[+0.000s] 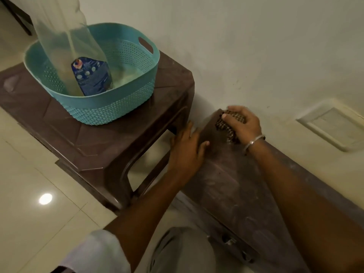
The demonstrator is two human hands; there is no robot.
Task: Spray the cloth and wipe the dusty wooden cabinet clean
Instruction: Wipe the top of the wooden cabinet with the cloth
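The dusty brown wooden cabinet (230, 186) runs along the wall from the centre to the lower right. At its far corner my right hand (244, 123) grips a dark checked cloth (226, 127) and presses it onto the top. My left hand (189, 148) lies flat with straight fingers on the cabinet's left edge. A clear spray bottle (78, 56) with a blue label stands upright in a teal basket (122, 107) at the upper left.
The basket sits on a brown plastic stool (82, 142) just left of the cabinet. A white wall (256, 46) with a recessed plate (332, 127) stands right behind. Glossy cream floor tiles (35, 194) lie at left. My knee (183, 251) is at the bottom.
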